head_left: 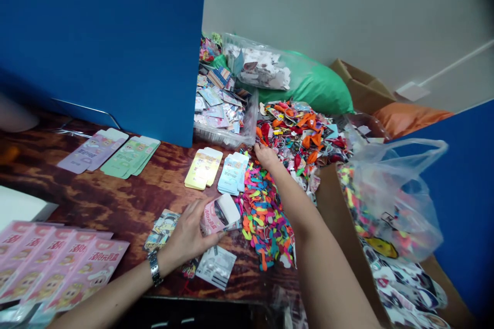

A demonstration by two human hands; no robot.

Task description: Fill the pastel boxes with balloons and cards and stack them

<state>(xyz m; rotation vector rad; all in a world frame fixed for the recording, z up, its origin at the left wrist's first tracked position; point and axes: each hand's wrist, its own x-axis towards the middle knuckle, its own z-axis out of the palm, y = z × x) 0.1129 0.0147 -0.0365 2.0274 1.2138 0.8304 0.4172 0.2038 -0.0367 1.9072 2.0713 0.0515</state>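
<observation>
My left hand (189, 234) grips a small pink paper box (218, 214) with its white flap open, held just above the wooden table (127, 200). A metal watch is on that wrist. My right hand (266, 157) reaches far forward to the edge of a heap of red and orange small items (304, 136). Its fingers curl down into the heap, and what they hold, if anything, is hidden. Under the right forearm lies a pile of bright coloured balloons (264, 211).
Flat box blanks lie in stacks: yellow (203, 167), blue (233, 172), green (130, 156), lilac (92, 149) and pink (57, 267). A blue partition (116, 36) stands behind. A clear tray of cards (222, 105), a green bag (316, 87) and a plastic bag (389, 200) crowd the right.
</observation>
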